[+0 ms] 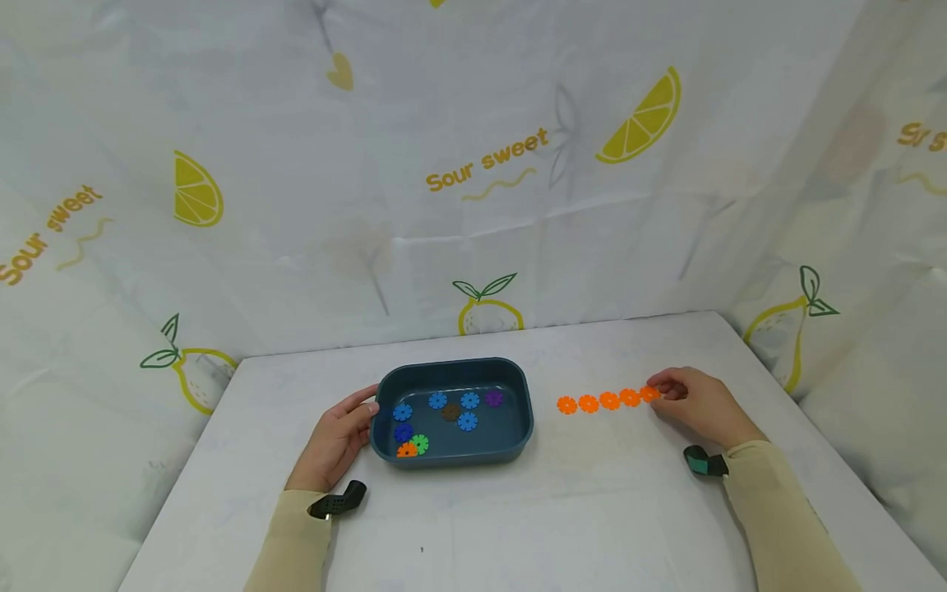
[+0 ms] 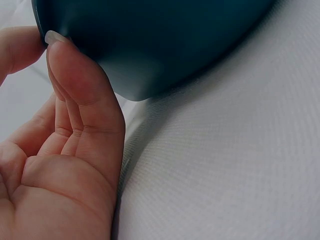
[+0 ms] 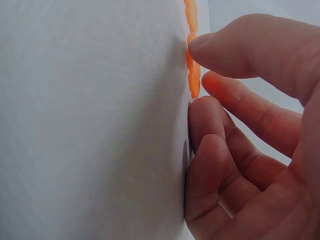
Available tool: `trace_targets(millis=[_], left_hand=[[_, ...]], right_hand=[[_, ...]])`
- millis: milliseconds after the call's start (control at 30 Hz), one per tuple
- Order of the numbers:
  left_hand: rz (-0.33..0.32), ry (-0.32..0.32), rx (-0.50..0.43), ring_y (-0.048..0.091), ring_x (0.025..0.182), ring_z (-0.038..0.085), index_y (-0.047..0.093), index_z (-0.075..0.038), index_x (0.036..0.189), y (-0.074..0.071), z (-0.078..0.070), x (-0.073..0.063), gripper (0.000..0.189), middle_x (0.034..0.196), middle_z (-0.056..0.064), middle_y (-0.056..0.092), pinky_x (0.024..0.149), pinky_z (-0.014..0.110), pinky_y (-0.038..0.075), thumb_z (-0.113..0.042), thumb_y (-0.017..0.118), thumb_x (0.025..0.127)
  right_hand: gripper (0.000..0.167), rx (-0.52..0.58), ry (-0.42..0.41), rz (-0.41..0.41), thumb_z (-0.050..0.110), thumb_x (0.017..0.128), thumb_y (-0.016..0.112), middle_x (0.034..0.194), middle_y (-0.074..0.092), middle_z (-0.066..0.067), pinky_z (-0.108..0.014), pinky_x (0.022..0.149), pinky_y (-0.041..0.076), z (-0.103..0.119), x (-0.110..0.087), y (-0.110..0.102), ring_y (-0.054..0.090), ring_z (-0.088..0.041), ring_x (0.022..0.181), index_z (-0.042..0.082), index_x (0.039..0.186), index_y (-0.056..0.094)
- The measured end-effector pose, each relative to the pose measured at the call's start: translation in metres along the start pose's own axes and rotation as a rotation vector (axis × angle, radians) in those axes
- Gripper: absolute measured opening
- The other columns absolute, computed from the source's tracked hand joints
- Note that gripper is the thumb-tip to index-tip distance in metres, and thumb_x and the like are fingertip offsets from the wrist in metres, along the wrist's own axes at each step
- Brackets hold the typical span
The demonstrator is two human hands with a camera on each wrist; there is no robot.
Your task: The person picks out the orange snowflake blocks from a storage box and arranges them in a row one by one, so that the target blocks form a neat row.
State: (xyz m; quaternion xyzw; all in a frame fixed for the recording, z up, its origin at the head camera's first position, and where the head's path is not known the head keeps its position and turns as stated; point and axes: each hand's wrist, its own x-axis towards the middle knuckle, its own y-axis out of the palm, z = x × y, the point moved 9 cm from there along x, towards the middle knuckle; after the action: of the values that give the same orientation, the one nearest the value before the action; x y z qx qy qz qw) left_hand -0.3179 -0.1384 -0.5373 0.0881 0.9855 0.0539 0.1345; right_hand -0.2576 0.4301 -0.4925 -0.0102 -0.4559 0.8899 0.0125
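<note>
A dark blue-green tray (image 1: 453, 459) stands on the table, and my left hand (image 1: 334, 440) grips its left end between thumb and fingers. The left wrist view shows the thumb (image 2: 82, 75) against the tray's wall (image 2: 150, 55). Right of the tray, several orange snowflake discs (image 1: 610, 400) lie in a row. At the row's right end, my right hand (image 1: 699, 403) pinches the last orange disc (image 1: 649, 394). In the right wrist view the thumb (image 3: 235, 47) lies on that disc (image 3: 194, 75), with the index fingertip close to its edge.
Inside the tray lie several light blue discs (image 1: 468, 422), a purple disc (image 1: 494, 398), a brown disc (image 1: 450, 412), a dark blue disc (image 1: 403, 432), a green disc (image 1: 420, 445) and an orange disc (image 1: 407, 450). A lemon-print cloth (image 1: 488, 222) hangs behind the white table (image 1: 518, 526).
</note>
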Motion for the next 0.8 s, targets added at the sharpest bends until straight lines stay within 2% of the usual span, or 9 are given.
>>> trace_targets(millis=[300,467,633,733,800], left_hand=[[0.006,0.005,-0.006,0.067,0.102,0.017,0.054,-0.013,0.157,-0.001,0.001,0.001,0.054,0.125,0.000,0.073,0.091,0.026,0.060,-0.027,0.069,0.107],[-0.015,0.008,-0.001,0.067,0.103,0.017,0.054,-0.013,0.157,-0.014,0.000,-0.005,0.054,0.127,0.001,0.072,0.091,0.026,0.059,-0.027,0.068,0.108],[-0.028,0.015,0.001,0.066,0.107,0.019,0.056,-0.015,0.155,-0.019,0.001,-0.003,0.053,0.133,0.003,0.071,0.093,0.026,0.059,-0.029,0.071,0.106],[-0.007,0.027,-0.002,0.065,0.108,0.020,0.058,-0.016,0.154,-0.012,0.003,0.003,0.054,0.135,0.006,0.070,0.093,0.026,0.058,-0.031,0.073,0.104],[0.001,0.030,-0.006,0.065,0.108,0.021,0.060,-0.016,0.153,-0.007,0.004,0.005,0.053,0.135,0.007,0.070,0.092,0.027,0.058,-0.030,0.074,0.104]], right_hand=[[0.035,0.006,0.010,-0.001,0.026,0.096,0.081,0.110,0.073,-0.009,-0.028,0.080,0.052,0.001,-0.001,-0.001,0.062,-0.021,0.098,0.007,0.126,0.074],[0.032,0.002,-0.021,0.004,0.025,0.098,0.079,0.111,0.073,-0.008,-0.030,0.082,0.052,0.012,0.006,0.008,0.063,-0.022,0.099,0.009,0.125,0.075],[0.030,-0.007,-0.080,-0.054,0.023,0.100,0.075,0.118,0.073,-0.012,-0.030,0.081,0.053,0.033,0.006,-0.001,0.066,-0.025,0.102,0.010,0.127,0.074],[0.030,0.006,-0.130,-0.082,0.021,0.100,0.076,0.119,0.073,-0.011,-0.024,0.078,0.055,0.054,0.003,-0.007,0.066,-0.024,0.100,0.009,0.128,0.074],[0.030,0.006,-0.183,-0.064,0.020,0.100,0.077,0.119,0.074,-0.008,-0.021,0.080,0.056,0.076,0.004,-0.003,0.067,-0.022,0.099,0.010,0.128,0.074]])
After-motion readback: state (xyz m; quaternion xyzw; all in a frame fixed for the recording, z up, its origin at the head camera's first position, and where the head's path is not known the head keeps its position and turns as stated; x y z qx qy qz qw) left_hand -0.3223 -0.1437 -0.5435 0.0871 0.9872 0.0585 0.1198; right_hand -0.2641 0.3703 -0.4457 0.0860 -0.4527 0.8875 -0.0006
